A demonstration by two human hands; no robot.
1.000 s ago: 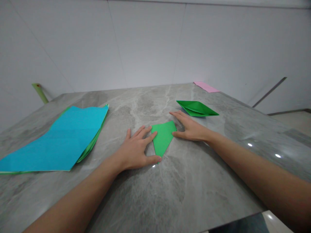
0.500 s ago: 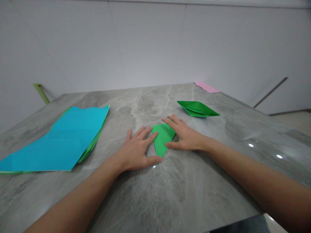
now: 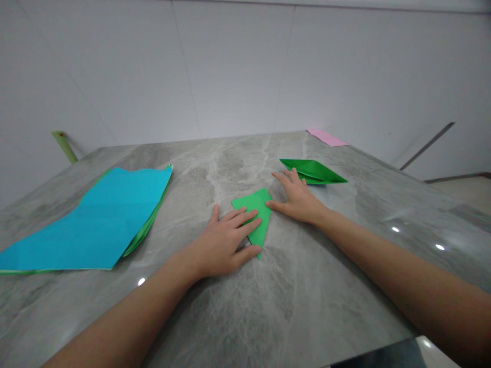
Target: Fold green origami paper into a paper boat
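Shifted left, the green paper [image 3: 258,209] now lies pinned flat under my open left grip [image 3: 222,245]; my open right grip [image 3: 297,202] holds nothing, bracing just beside its edge.

Along the lower middle of the frame, a hand can pass over the marble countertop [image 3: 276,306], and there is room toward the right edge too. The folded green paper [image 3: 259,233] lies between the left hand [image 3: 222,245] and right hand [image 3: 297,202]. Farther out, the blue paper stack [image 3: 95,220] blocks the left, the green paper boat [image 3: 318,171] sits against the right hand's fingers, and pink paper [image 3: 326,137] occupies the far upper right corner.
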